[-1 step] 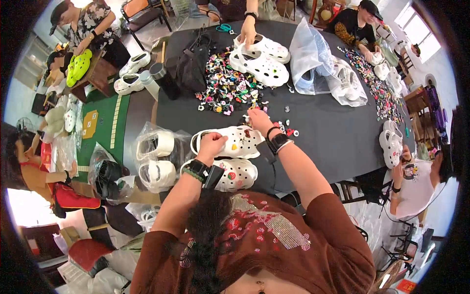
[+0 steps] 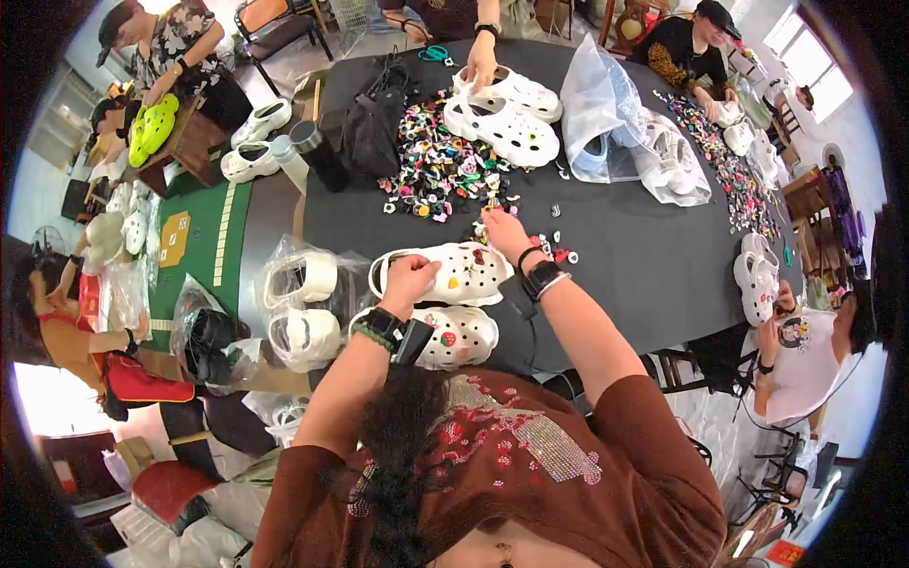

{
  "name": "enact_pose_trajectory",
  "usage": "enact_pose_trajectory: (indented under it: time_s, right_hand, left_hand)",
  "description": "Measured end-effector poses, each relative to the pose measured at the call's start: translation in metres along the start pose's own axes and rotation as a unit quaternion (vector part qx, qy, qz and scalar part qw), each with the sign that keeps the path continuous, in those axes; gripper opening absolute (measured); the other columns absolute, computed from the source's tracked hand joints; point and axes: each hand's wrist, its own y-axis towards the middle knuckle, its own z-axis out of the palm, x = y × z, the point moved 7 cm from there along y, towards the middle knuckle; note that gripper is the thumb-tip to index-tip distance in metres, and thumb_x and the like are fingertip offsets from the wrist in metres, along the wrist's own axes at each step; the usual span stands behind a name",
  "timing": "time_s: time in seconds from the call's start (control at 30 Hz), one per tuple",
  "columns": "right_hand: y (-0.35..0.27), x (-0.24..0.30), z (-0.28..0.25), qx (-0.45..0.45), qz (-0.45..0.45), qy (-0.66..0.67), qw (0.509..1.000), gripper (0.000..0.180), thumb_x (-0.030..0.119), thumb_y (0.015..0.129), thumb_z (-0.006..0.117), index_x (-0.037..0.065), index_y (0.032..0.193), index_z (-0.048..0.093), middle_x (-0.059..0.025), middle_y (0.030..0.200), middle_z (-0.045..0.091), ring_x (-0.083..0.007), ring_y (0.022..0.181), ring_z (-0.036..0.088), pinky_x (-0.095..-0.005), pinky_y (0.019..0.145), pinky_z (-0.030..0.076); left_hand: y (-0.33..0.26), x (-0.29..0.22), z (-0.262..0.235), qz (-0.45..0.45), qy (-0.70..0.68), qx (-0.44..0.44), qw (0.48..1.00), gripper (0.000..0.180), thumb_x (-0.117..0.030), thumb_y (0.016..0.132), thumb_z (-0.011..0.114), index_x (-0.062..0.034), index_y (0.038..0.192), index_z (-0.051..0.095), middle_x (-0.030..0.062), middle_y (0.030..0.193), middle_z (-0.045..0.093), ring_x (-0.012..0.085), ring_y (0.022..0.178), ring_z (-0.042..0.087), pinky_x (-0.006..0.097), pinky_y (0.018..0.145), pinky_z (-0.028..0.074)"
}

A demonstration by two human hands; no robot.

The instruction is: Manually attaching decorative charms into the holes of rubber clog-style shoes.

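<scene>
A white clog [image 2: 464, 275] with small charms on its upper lies crosswise on the dark table in front of me. My left hand [image 2: 412, 280] grips it near the heel opening, fingers curled in. Nearer to me is a second white clog [image 2: 464, 343], decorated with a strawberry charm and others; my left wrist is close to it. Just beyond the first clog, my right hand [image 2: 503, 233] is at the near edge of a heap of colourful shoe charms [image 2: 445, 170]. Its fingers are drawn together, and whatever is between them is too small to make out.
Across the table, another person's hand [image 2: 481, 68] holds a pair of white clogs [image 2: 502, 128]. Bagged white shoes [image 2: 301, 341] are at my left. Plastic-wrapped shoes [image 2: 670, 166] lie at the far right, and a dark bottle [image 2: 317, 156] stands left of the heap. Several co-workers sit around.
</scene>
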Motion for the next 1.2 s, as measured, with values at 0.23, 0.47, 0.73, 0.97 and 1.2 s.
enact_pose_trajectory:
  time_s: [0.23,0.47,0.73,0.97,1.2]
  right_hand:
    - [-0.040,0.002,-0.093,-0.140,0.086,-0.071,0.984,0.031,0.031,0.091,0.055,0.002,0.079,0.057,-0.0237,0.077,0.062,-0.0429,0.078,0.060,-0.0495,0.067,0.047]
    - [-0.094,-0.035,-0.131,-0.172,0.147,-0.042,0.973,0.028,0.028,0.091,0.057,0.001,0.082,0.056,-0.0200,0.072,0.064,-0.0365,0.070,0.065,-0.0442,0.065,0.049]
    - [-0.123,-0.073,-0.141,-0.234,0.189,-0.011,0.954,0.022,0.021,0.090,0.060,0.001,0.085,0.054,-0.0139,0.069,0.064,-0.0255,0.062,0.066,-0.0376,0.059,0.050]
    - [-0.143,-0.074,-0.129,-0.224,0.149,-0.002,0.963,0.022,0.020,0.089,0.062,0.001,0.095,0.054,-0.0154,0.082,0.065,-0.0264,0.072,0.065,-0.0379,0.064,0.050]
    - [-0.167,-0.069,-0.124,-0.225,0.109,-0.176,0.952,0.031,0.020,0.084,0.065,0.007,0.109,0.052,-0.0175,0.123,0.049,-0.0383,0.118,0.042,-0.0501,0.095,0.037]
  left_hand:
    - [-0.014,-0.008,-0.017,-0.032,-0.028,0.054,0.998,0.027,-0.028,0.087,0.067,-0.0028,0.095,0.063,-0.0033,0.075,0.057,0.0052,0.061,0.046,0.023,0.053,0.037]
    - [-0.073,-0.054,-0.052,0.137,0.100,0.041,0.985,0.037,-0.025,0.087,0.066,0.0014,0.111,0.058,0.0146,0.109,0.064,0.0248,0.101,0.063,0.035,0.084,0.048]
    - [-0.135,-0.096,-0.083,0.297,0.398,-0.106,0.862,0.034,-0.017,0.069,0.075,-0.0086,0.101,0.065,0.0111,0.098,0.061,0.0314,0.102,0.050,0.042,0.089,0.039]
    - [-0.141,-0.065,-0.081,0.148,0.530,-0.050,0.834,0.072,-0.018,0.062,0.082,-0.0146,0.127,0.052,0.0186,0.119,0.050,0.0359,0.119,0.043,0.050,0.093,0.040]
    - [-0.127,-0.053,-0.062,0.193,0.440,-0.014,0.877,0.073,-0.009,0.068,0.076,-0.0099,0.131,0.041,0.0203,0.113,0.052,0.0401,0.101,0.054,0.045,0.084,0.047]
